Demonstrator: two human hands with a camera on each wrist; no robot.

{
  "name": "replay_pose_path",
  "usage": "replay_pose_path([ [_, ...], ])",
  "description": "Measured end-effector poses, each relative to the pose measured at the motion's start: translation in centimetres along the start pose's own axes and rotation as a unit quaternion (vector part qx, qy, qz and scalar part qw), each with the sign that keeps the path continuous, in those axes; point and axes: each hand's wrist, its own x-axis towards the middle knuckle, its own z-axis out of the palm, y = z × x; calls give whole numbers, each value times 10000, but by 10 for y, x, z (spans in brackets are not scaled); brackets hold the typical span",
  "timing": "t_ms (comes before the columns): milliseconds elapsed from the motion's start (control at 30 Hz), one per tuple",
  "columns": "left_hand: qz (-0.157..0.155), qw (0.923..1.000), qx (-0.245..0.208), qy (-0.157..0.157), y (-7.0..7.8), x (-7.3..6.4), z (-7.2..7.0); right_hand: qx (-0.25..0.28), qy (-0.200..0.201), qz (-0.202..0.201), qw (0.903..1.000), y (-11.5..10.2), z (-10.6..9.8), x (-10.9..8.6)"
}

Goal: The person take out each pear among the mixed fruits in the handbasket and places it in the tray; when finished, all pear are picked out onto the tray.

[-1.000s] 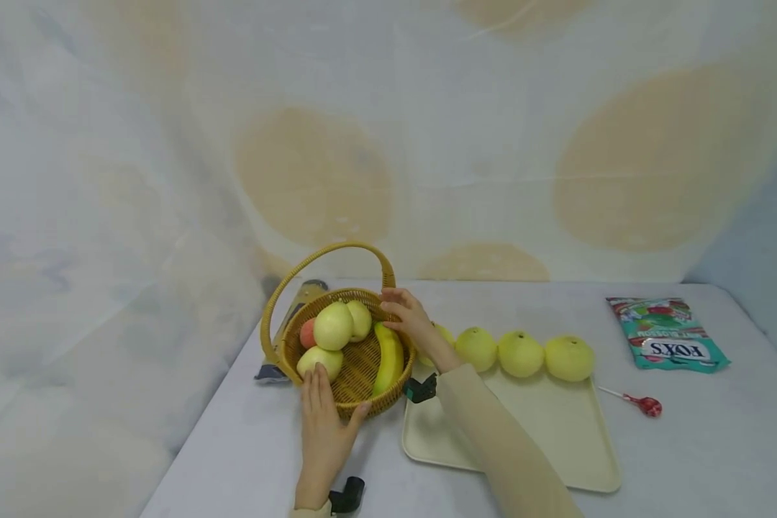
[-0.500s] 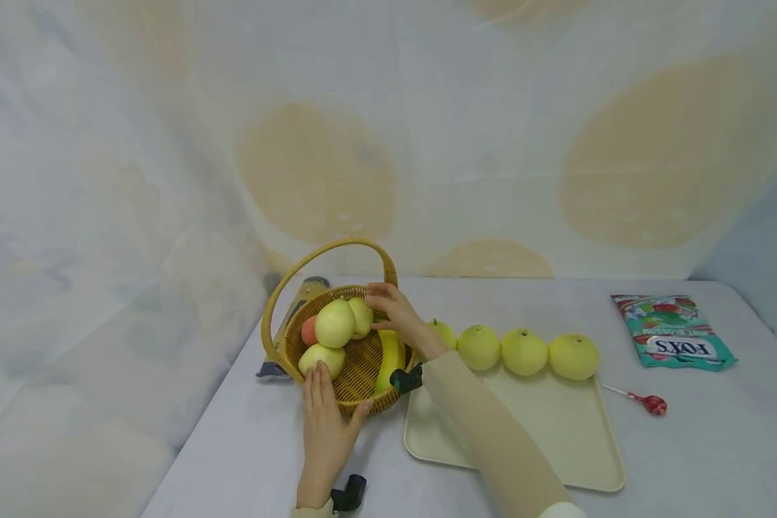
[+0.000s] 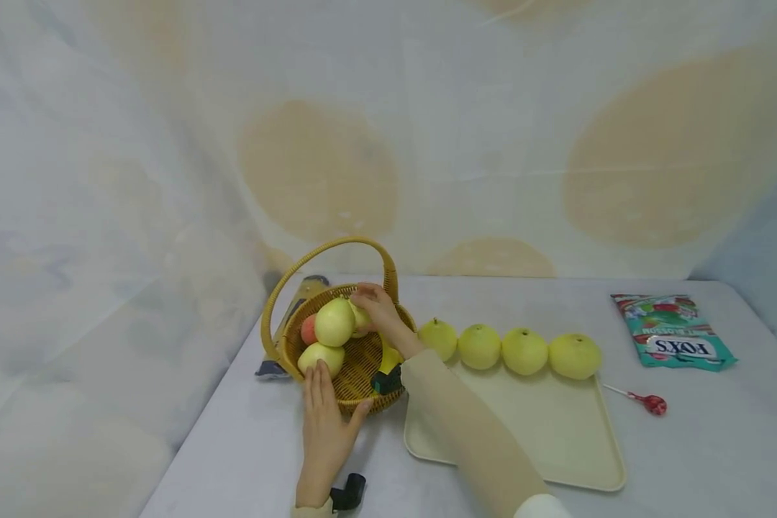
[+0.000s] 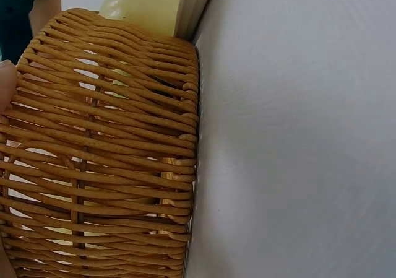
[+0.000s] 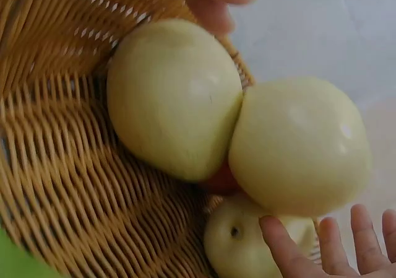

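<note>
A wicker basket [image 3: 359, 392] with a tall handle holds several pale yellow pears, a red round fruit [image 3: 308, 329] and a banana [image 3: 391, 356]. My left hand [image 3: 326, 424] rests at the basket's front rim, fingers extended over it beside the front pear [image 3: 320, 357] and thumb spread. My right hand [image 3: 378, 309] reaches in from the right over the rear pear [image 3: 360, 324], covering part of it. In the right wrist view, its fingers hang beside that pear [image 5: 173, 98]; another pear [image 5: 300, 148] leans against it. No firm grip shows. The left wrist view shows the basket's woven wall [image 4: 111, 166].
To the right, a cream tray [image 3: 550, 439] has several pears [image 3: 524, 352] lined along its far edge. Beyond it lie a red lollipop [image 3: 654, 404] and a teal FOX'S candy bag [image 3: 676, 334]. A tan and dark packet [image 3: 272, 370] is partly hidden behind the basket.
My right hand has moved left from the basket's right rim to the rear pear, its forearm now crossing over the banana. My left hand has stayed at the front rim.
</note>
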Motion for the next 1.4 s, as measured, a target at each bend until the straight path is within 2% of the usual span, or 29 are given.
replay_pose_path([
  [167, -37, 9999, -22, -106, 0, -1, 2, 102, 35, -76, 9999, 4, 13, -1],
  [333, -12, 10000, -58, -59, 0, -1, 1, -592, 259, -393, 9971, 11, 28, 1],
  [500, 8, 10000, -41, -55, -1, 1, 2, -1154, 478, -469, 9911, 14, 38, 3],
  [700, -42, 10000, -48, 20, -2, -2, 1, -1407, 329, -519, 9881, 14, 41, -1],
  [933, 4, 10000, 25, -18, -1, 0, -1, -1225, 461, -493, 9902, 13, 36, -4],
  [1167, -32, 10000, -3, -81, 0, 1, -3, -1065, 371, -565, 9920, -3, 18, -15],
  [1400, 1, 9999, 122, -51, 0, 1, -3, -850, 341, -672, 9935, -10, 0, -24],
])
